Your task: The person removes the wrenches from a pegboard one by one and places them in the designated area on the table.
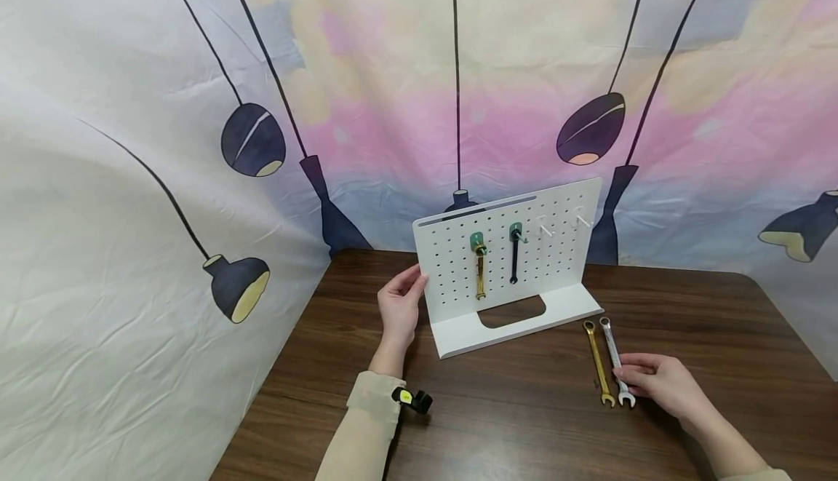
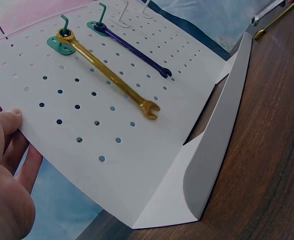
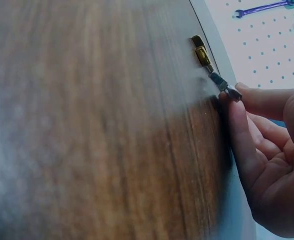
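Note:
A white pegboard stand (image 1: 452, 270) is upright on the table. My left hand (image 1: 401, 306) grips its left edge, thumb on the front face and fingers behind, as the left wrist view shows. A gold wrench (image 2: 109, 72) and a dark wrench (image 2: 134, 50) hang from green hooks on the board. Right of the stand, my right hand (image 1: 661, 386) pinches a silver combination wrench (image 1: 613, 354) between thumb and forefinger. Beside that wrench, on its left, lies another gold wrench (image 1: 599, 364). Whether the silver wrench touches the table is unclear.
Two white hooks (image 1: 545, 228) with nothing on them sit on the board's right part. The brown wooden table (image 1: 524, 408) extends around the stand. A cloth backdrop printed with lamps (image 1: 393, 102) hangs behind the table. A black wrist camera (image 1: 414, 399) is strapped to the left sleeve.

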Tool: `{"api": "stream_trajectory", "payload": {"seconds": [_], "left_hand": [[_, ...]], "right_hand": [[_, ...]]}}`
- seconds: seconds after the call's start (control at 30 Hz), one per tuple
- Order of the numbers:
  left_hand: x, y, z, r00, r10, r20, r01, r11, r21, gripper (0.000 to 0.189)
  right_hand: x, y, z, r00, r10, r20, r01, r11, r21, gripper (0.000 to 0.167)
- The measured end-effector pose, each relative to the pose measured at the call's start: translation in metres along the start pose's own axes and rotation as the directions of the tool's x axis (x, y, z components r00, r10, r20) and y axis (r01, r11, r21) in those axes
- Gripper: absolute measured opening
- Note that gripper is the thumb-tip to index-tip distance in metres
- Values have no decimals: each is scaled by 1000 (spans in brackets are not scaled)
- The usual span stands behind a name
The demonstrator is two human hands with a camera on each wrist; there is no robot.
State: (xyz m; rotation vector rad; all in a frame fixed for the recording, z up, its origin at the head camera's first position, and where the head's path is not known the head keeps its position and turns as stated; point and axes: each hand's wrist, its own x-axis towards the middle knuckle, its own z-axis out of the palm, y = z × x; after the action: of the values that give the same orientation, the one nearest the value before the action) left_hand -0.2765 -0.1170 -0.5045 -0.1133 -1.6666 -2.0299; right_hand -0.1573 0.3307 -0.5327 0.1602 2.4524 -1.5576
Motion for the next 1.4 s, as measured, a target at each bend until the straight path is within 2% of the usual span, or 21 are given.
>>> {"api": "stream_trajectory", "payload": {"seconds": [0.3, 0.47, 0.63, 1.0, 1.23, 1.4], "left_hand": [[0, -1, -1, 1000, 12, 11, -12, 1000, 9, 23], [0, -2, 0, 999, 36, 17, -36, 999, 10, 21], [0, -1, 1, 999, 38, 18, -39, 999, 6, 21], [0, -1, 0, 1000, 9, 8, -9, 1000, 11, 23], [0, -1, 0, 1000, 12, 1, -12, 1000, 7, 23], [0, -1, 0, 1000, 9, 6, -9, 1000, 7, 23]], "right_hand": [[6, -2, -2, 998, 56, 6, -56, 998, -23, 55], [5, -5, -2, 998, 62, -7, -62, 997, -40, 54], [1, -7, 0, 999, 40, -37, -43, 996, -73, 53], [-2, -11, 3, 995, -6, -97, -15, 977, -214, 51], [-2, -11, 2, 991, -62, -120, 15, 935, -355, 44], [-2, -10, 2, 990, -64, -124, 13, 928, -374, 44]]}}
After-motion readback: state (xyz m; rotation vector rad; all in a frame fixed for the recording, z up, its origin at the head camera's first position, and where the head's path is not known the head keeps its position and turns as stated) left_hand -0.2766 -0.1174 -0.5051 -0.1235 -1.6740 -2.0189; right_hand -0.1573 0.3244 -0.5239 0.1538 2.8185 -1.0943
